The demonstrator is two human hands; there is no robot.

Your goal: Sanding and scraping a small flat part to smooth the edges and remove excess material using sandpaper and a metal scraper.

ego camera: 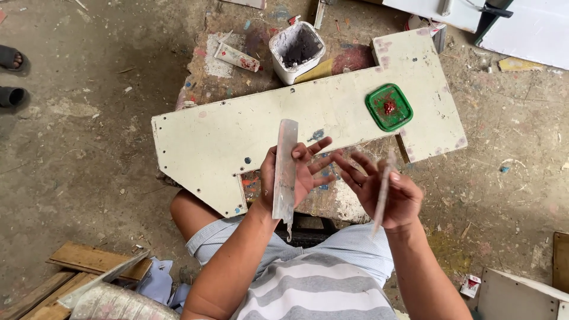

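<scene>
Seen from above, centre of the frame: left hand (296,172) palm up with fingers spread, a broad flat scraper blade (285,172) lying lengthwise across the palm, pinned only by the thumb side, so loosely held rather than clenched. Blade end pointing up toward the board, the other end hanging past the wrist toward the striped shirt (320,290); probably kept flat like this to show its smeared face to the other hand. Just right of it, right hand (388,192) closed lightly around a narrow pale stick or thin blade (382,192), blurred, running from upper right down past the heel of the hand; fingers partly extended toward the left hand's fingertips, nearly touching them. Exact kind of tool hard to tell through the blur. Above both hands, a cream cut panel (237,136) stretched across the middle of the frame on a paint-stained block (237,77), likely laid flat as a work surface within arm's reach. On the panel's right part, a green lid (389,107) with a red dab in its middle. At upper centre, a white tub (296,50) with dark contents, and left of it a squeezed tube (237,57). At far left, sandalled feet (12,77) of another person. Wood scraps (89,266) at lower left.
</scene>
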